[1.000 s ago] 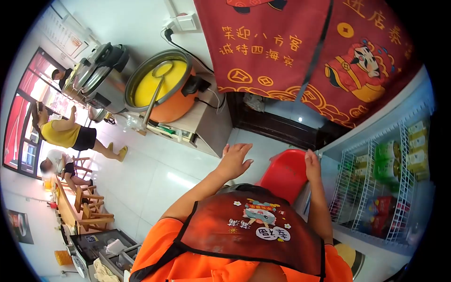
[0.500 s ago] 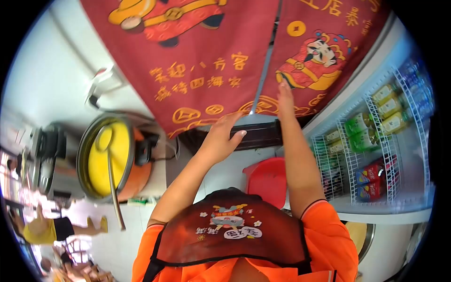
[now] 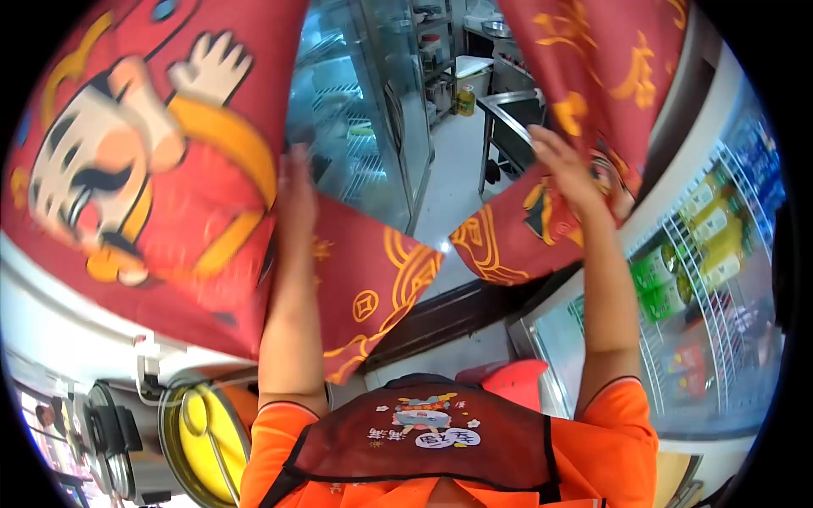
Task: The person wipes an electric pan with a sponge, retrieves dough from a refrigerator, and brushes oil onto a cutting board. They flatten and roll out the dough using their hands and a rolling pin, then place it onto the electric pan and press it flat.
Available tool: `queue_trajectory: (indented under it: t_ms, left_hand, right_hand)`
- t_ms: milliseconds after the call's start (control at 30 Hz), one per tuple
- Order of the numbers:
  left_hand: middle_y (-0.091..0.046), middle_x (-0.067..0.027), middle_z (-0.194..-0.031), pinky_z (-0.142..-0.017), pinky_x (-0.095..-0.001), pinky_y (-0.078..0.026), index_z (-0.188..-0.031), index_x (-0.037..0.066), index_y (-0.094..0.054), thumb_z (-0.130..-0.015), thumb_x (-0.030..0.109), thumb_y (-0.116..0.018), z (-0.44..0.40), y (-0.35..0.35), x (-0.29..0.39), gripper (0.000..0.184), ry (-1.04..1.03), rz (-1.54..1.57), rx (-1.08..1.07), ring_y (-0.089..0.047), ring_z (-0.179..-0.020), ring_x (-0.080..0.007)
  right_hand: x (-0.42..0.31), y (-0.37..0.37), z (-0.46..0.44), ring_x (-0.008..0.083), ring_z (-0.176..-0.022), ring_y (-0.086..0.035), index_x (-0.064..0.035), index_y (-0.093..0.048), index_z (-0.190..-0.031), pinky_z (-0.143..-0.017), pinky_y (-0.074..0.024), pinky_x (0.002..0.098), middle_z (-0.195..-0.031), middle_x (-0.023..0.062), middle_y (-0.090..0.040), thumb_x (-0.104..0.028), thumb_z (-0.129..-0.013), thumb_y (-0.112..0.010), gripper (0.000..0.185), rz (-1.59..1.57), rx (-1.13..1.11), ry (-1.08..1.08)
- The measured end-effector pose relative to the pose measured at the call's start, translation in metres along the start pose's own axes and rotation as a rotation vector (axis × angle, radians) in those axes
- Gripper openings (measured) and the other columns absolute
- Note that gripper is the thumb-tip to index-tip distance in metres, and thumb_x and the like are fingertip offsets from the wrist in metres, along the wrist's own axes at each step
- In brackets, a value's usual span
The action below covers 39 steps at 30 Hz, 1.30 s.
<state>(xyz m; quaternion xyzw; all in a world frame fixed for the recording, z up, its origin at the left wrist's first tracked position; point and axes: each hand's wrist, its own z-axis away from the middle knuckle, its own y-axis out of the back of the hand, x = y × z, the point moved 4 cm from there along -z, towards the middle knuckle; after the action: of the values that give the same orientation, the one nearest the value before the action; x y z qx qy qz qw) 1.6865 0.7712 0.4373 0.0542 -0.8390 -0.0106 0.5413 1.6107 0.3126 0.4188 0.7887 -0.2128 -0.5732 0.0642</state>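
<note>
Facing a red curtain parted in a doorway, near a drinks fridge and a pot, with left hand against one side, too blurred to tell its grip, and, well apart, right hand loosely uncurled against the other.

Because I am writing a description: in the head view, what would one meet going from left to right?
Orange pot, left hand, distant yellow container, right hand, green-labelled drinks, blue bottles.

The curtain at ten o'clock is matt printed cloth. The apron at six looks faintly glossy, the seat at five smooth plastic, the ladle towards eight shiny metal
</note>
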Motion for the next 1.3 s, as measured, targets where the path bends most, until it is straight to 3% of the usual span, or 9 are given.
queue_trajectory:
  t_ms: [133, 400, 667, 733, 867, 1033, 1100, 1133, 1300]
  left_hand:
    - [-0.044, -0.0212, -0.153, -0.117, -0.0405, -0.037, -0.150, -0.003, -0.039, -0.110, 0.035, -0.038, -0.038, 0.043, 0.064, 0.056, -0.548, 0.049, 0.366, -0.045, -0.141, -0.0291]
    - [-0.056, -0.0254, -0.141, -0.114, -0.0477, -0.042, -0.142, -0.006, -0.049, -0.106, 0.053, -0.036, -0.127, 0.029, 0.092, 0.070, -0.577, 0.397, 0.344, -0.055, -0.131, -0.0377]
    - [-0.050, -0.0323, -0.144, -0.111, -0.0548, -0.045, -0.145, -0.007, -0.043, -0.099, 0.070, -0.038, -0.174, 0.047, 0.048, 0.090, -0.811, 0.224, 0.501, -0.056, -0.128, -0.0442]
    - [-0.051, -0.0328, -0.143, -0.109, -0.0554, -0.046, -0.146, -0.007, -0.041, -0.100, 0.068, -0.034, -0.170, 0.052, 0.051, 0.088, -0.956, 0.391, 0.102, -0.057, -0.127, -0.0452]
    - [-0.048, -0.0318, -0.144, -0.108, -0.0579, -0.046, -0.150, -0.004, -0.036, -0.104, 0.065, -0.023, -0.172, 0.026, 0.057, 0.084, -1.135, -0.395, 0.745, -0.059, -0.123, -0.0457]
    - [-0.053, -0.0314, -0.140, -0.109, -0.0509, -0.045, -0.147, -0.008, -0.040, -0.104, 0.060, -0.029, -0.170, 0.025, 0.046, 0.082, -1.246, -0.427, 0.405, -0.060, -0.121, -0.0419]
    - [-0.055, -0.0291, -0.138, -0.105, -0.0487, -0.047, -0.146, -0.008, -0.041, -0.102, 0.064, -0.032, -0.164, 0.021, 0.039, 0.084, -1.135, -0.536, 0.655, -0.062, -0.117, -0.0392]
    - [-0.056, -0.0280, -0.138, -0.103, -0.0477, -0.048, -0.145, -0.007, -0.042, -0.101, 0.065, -0.034, -0.164, 0.015, 0.033, 0.085, -1.070, -0.583, 0.783, -0.064, -0.115, -0.0378]
    - [-0.059, -0.0234, -0.133, -0.103, -0.0436, -0.045, -0.136, -0.009, -0.049, -0.104, 0.053, -0.039, -0.183, -0.049, -0.014, 0.071, -0.707, -0.595, 1.123, -0.060, -0.117, -0.0323]
  right_hand:
    - [-0.035, 0.064, -0.039, 0.0265, -0.132, -0.053, -0.0047, -0.050, -0.146, -0.107, -0.0410, 0.0359, -0.145, 0.0122, -0.055, -0.047, -0.103, -0.049, 0.060, -0.164, 0.021, 0.145]
    - [-0.116, 0.132, -0.098, 0.0333, -0.146, -0.040, 0.0041, -0.042, -0.150, -0.124, -0.0258, 0.0501, -0.153, 0.0237, -0.045, -0.040, -0.107, -0.030, 0.062, -0.969, -0.529, 0.418]
    - [-0.168, 0.096, -0.144, 0.0328, -0.126, -0.052, 0.0025, -0.052, -0.138, -0.104, -0.0375, 0.0450, -0.135, 0.0216, -0.056, -0.049, -0.105, -0.034, 0.064, -0.322, 0.196, 1.271]
    - [-0.155, 0.091, -0.163, 0.0327, -0.121, -0.055, 0.0021, -0.055, -0.135, -0.099, -0.0404, 0.0438, -0.130, 0.0210, -0.058, -0.051, -0.105, -0.035, 0.064, -0.229, 0.347, 1.332]
    - [-0.116, 0.089, -0.228, 0.0325, -0.111, -0.061, 0.0013, -0.060, -0.129, -0.090, -0.0462, 0.0412, -0.121, 0.0200, -0.064, -0.056, -0.104, -0.037, 0.067, -0.143, 0.595, 1.313]
    - [-0.027, 0.093, -0.331, 0.0313, -0.097, -0.066, 0.0011, -0.067, -0.115, -0.079, -0.0522, 0.0382, -0.108, 0.0182, -0.069, -0.057, -0.105, -0.037, 0.066, -0.170, 0.722, 1.194]
    - [0.022, 0.100, -0.391, 0.0289, -0.093, -0.065, 0.0017, -0.066, -0.104, -0.080, -0.0527, 0.0375, -0.101, 0.0163, -0.067, -0.049, -0.106, -0.037, 0.058, 0.030, 0.665, 1.044]
    - [0.082, 0.128, -0.423, 0.0302, -0.116, -0.058, 0.0033, -0.061, -0.120, -0.101, -0.0409, 0.0431, -0.120, 0.0195, -0.063, -0.043, -0.106, -0.034, 0.056, 0.418, 0.666, 0.997]
    - [0.199, 0.030, -0.640, 0.0226, -0.104, -0.063, 0.0037, -0.063, -0.124, -0.097, -0.0466, 0.0381, -0.116, 0.0148, -0.068, -0.034, -0.107, -0.032, 0.051, -0.373, 0.214, 0.470]
